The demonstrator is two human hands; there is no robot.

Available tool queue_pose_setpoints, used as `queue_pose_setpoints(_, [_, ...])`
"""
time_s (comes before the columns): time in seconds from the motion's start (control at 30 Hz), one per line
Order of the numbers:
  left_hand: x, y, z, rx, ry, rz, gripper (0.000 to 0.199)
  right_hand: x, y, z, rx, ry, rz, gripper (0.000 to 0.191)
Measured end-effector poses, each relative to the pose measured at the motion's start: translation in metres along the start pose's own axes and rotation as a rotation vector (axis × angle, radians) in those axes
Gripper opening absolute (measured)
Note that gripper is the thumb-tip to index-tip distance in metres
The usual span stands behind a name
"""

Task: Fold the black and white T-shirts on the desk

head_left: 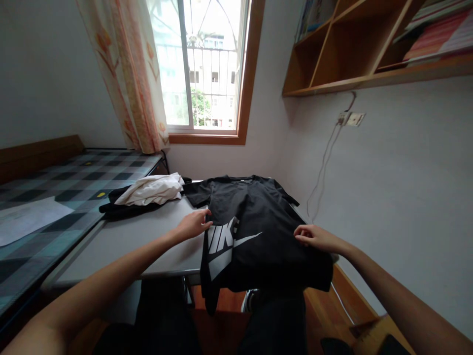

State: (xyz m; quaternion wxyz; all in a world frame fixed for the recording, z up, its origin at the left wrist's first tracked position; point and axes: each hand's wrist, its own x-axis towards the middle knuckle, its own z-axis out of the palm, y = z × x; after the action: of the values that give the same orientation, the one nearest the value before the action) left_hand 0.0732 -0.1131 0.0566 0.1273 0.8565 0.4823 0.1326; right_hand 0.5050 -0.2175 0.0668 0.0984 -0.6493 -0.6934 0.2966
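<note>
A black T-shirt (pixel 254 212) lies front up with its collar away from me, and its lower end hangs over the near table edge. Its white printed letters and swoosh (pixel 221 241) are broken by a fold on the left. At the shirt's left edge is my left hand (pixel 194 223), its thumb and fingers apart, the fingertips at the cloth. My right hand (pixel 316 238) rests at the shirt's right side with curled fingers closed on the fabric.
The shirt is spread on a white table (pixel 158 251). Crumpled white cloth (pixel 153 190) lies on black cloth (pixel 118 209) at the back left. A checked bed (pixel 84 172) with a paper sheet (pixel 33 217) adjoins on the left. A wall shelf (pixel 343 44) hangs upper right.
</note>
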Motion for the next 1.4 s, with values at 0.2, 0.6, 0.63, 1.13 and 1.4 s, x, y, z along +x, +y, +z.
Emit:
queue_pose_setpoints(0.2, [0.034,-0.026,0.026,-0.208,0.070,-0.142,0.051,0.035,-0.018,0.016,-0.034,0.202,-0.076,0.030])
queue_pose_setpoints(0.6, [0.038,-0.038,0.027,-0.337,0.171,-0.117,0.019,0.132,-0.030,0.057,-0.319,0.532,0.037,0.041])
queue_pose_setpoints(0.63, [0.037,-0.041,0.025,-0.322,0.190,-0.123,0.017,0.134,-0.026,0.060,-0.326,0.537,0.034,0.041])
queue_pose_setpoints(1.13, [0.037,-0.069,0.046,-0.322,0.325,0.057,0.030,0.132,-0.027,0.063,-0.304,0.577,0.032,0.038])
queue_pose_setpoints(1.4, [0.056,-0.089,0.033,0.066,0.428,-0.026,0.040,0.133,-0.026,0.061,-0.294,0.591,0.033,0.034])
